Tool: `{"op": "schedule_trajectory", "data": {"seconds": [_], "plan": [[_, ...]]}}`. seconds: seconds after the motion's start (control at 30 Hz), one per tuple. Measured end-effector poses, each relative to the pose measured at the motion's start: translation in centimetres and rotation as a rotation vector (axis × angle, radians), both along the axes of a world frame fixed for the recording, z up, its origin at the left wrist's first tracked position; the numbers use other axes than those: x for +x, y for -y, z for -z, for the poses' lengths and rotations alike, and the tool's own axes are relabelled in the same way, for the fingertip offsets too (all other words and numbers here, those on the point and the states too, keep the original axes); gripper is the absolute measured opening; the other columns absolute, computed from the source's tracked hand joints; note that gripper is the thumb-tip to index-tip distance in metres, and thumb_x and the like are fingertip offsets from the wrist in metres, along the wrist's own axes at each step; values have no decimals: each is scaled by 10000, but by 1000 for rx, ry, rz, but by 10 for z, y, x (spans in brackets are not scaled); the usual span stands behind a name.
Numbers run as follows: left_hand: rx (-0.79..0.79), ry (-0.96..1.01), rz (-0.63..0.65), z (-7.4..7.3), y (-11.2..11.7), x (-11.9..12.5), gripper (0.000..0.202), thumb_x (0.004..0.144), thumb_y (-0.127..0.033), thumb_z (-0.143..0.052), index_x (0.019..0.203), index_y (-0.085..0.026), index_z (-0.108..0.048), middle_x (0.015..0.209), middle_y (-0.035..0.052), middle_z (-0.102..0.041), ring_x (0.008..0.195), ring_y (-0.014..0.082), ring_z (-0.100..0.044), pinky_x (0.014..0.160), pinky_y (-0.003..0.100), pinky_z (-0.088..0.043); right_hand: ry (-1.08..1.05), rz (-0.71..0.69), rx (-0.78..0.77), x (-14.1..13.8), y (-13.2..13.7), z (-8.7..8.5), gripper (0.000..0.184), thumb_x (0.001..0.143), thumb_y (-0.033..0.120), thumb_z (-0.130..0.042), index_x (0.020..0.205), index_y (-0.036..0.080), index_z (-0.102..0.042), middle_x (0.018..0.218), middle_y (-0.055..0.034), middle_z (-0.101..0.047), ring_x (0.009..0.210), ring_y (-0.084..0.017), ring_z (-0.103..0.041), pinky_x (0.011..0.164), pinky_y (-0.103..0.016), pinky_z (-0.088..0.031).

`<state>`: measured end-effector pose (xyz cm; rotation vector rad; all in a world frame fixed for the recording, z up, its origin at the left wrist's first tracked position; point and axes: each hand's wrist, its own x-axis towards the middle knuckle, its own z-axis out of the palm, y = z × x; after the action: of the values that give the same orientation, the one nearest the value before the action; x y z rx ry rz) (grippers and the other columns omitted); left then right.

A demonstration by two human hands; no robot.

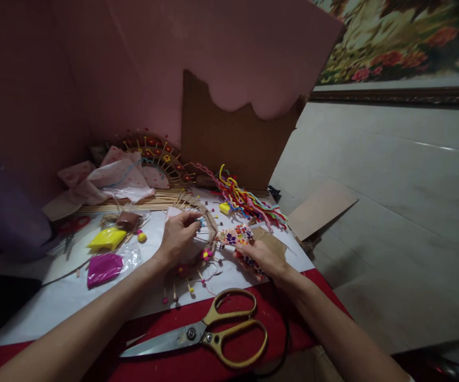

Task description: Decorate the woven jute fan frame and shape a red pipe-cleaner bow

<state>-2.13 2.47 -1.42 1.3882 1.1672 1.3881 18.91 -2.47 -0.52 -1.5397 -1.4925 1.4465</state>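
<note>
My right hand (pixel 263 258) is wrapped around a glue gun (pixel 233 235) with a colourful flower pattern. Its tip points left and meets, or nearly meets, a curved brown band (pixel 212 225) with small beaded sticks standing out from it. My left hand (pixel 181 236) is over the inner side of this band, thumb and forefinger pinched together. A bit of light blue shows by those fingertips; what they hold is too small to make out. A pink and yellow flower (pixel 206 255) sits on the band's lower end. Large scissors (pixel 213 329) with gold handles lie in front of me.
Coloured pipe cleaners (pixel 245 199) are heaped behind the glue gun. Yellow (pixel 107 239) and magenta packets (pixel 104 269) lie at left, near red-handled scissors (pixel 74 225). A finished-looking beaded arch (pixel 159 154), a pink spotted cloth (pixel 118 172) and a cardboard sheet (pixel 233 138) stand behind.
</note>
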Motion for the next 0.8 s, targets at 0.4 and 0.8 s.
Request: {"op": "schedule_trajectory", "data": {"seconds": [0.4, 0.8], "plan": [[-3, 40, -7, -1, -2, -2, 206, 627, -247, -643, 799, -139, -677, 503, -51, -532, 437, 87, -426, 441, 215, -317, 184, -2, 61, -6, -4, -15, 326, 805, 428, -505, 636, 156, -567, 458, 40, -466, 354, -66, -380, 310, -174, -282], [-12, 55, -12, 0, -3, -2, 227, 622, -240, -650, 819, -130, -676, 519, -44, -554, 445, 86, -441, 441, 210, -329, 261, 6, 72, -10, -2, -21, 333, 780, 428, -517, 563, 176, -521, 436, 32, -455, 363, -82, -384, 345, -204, -262]]}}
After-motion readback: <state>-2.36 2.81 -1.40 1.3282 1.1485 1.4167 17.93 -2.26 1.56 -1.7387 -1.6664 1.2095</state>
